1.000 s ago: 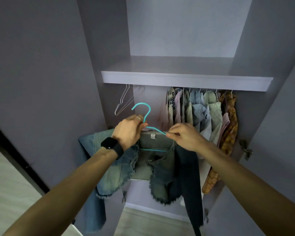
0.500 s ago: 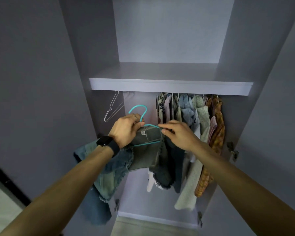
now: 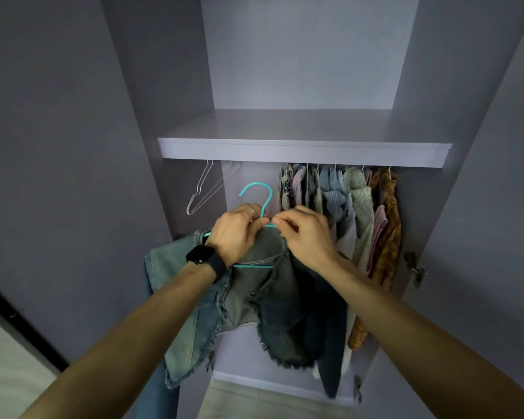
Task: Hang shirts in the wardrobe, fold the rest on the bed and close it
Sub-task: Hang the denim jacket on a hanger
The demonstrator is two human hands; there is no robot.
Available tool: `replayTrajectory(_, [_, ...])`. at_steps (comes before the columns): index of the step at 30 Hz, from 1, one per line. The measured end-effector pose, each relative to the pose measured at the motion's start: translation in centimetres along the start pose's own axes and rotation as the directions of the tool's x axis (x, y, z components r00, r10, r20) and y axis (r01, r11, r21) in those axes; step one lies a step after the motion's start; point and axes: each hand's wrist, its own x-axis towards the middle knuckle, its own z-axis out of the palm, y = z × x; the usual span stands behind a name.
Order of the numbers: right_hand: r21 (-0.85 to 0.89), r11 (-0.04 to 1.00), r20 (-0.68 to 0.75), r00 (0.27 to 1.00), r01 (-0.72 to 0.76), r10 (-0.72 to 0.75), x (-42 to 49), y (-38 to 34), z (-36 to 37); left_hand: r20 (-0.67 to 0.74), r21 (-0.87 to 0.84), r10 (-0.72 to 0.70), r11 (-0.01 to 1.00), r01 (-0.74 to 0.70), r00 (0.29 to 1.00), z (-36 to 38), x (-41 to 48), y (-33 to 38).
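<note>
teal hanger [image 3: 256, 201] sits in front of the open wardrobe [image 3: 303, 71], hook clear below the shelf [image 3: 303, 152], with a frayed denim shirt [image 3: 263, 297] draped over it. your left hand [image 3: 236, 234] curls round the hanger's neck. your right hand [image 3: 306, 234] pinches the denim at the collar, fingers bent tight. hung shirts [image 3: 345, 213] fill the right side; bare wire hangers [image 3: 203, 189] hang left.
</note>
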Motion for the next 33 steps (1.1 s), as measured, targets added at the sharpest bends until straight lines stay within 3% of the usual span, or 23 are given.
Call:
replayTrajectory(6, [-0.038, 0.995, 0.126, 0.987, -0.097, 0.101, -0.3, 1.9, -1.9, 0.034, -0.071, -0.093, 0.993, 0.096, 0.995, -1.5, 0.0, -0.6])
replayTrajectory(8, [-0.08, 0.997, 0.315, 0.948, -0.014, 0.039, -0.5, 3.0, -2.6, 0.055, -0.072, -0.105, 0.991, 0.108, 0.993, -1.8, -0.2, -0.6])
replayTrajectory(10, [-0.109, 0.991, 0.388, 0.921, 0.072, -0.024, -1.0, 3.6, -2.7, 0.078, -0.057, -0.105, 0.992, 0.109, 0.991, -1.6, -0.3, -0.4])
replayTrajectory(15, [-0.182, 0.982, 0.385, 0.923, 0.057, 0.018, -2.8, 5.3, -3.2, 0.054, -0.05, -0.156, 0.986, 0.159, 0.986, -1.5, -0.9, -0.8])
replayTrajectory(19, [-0.225, 0.974, 0.468, 0.881, 0.038, 0.074, -3.5, 5.8, -3.1, 0.089, -0.009, -0.173, 0.985, 0.174, 0.981, -1.0, -0.9, -1.0])
replayTrajectory(23, [-0.163, 0.986, 0.458, 0.881, -0.047, 0.118, -3.8, 5.8, -3.2, 0.08, -0.03, -0.171, 0.984, 0.174, 0.982, -0.5, -0.8, -0.8])
replayTrajectory(33, [-0.195, 0.981, 0.503, 0.859, 0.007, 0.094, -3.8, 5.2, -0.7, 0.104, -0.046, -0.216, 0.974, 0.222, 0.971, 1.7, -0.3, -2.3])
